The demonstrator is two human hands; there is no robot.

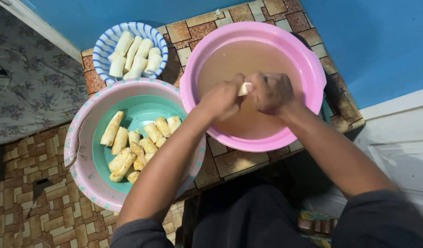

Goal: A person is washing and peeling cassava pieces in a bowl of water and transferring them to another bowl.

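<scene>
Over tiled table by blue wall — both hands' grip closed on pale piece.

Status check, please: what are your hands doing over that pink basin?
Left hand and right hand both grip one pale peeled piece. Held over cloudy water in the pink basin. Nothing in the way.

1. A blue-and-white striped bowl sits at eleven o'clock, filled with pale peeled pieces.
2. A pink-rimmed basin with a teal inside lies at nine o'clock, holding yellowish pieces.
3. A patterned brick-tile tabletop carries both.
4. Blue wall fills one to two o'clock.
</scene>
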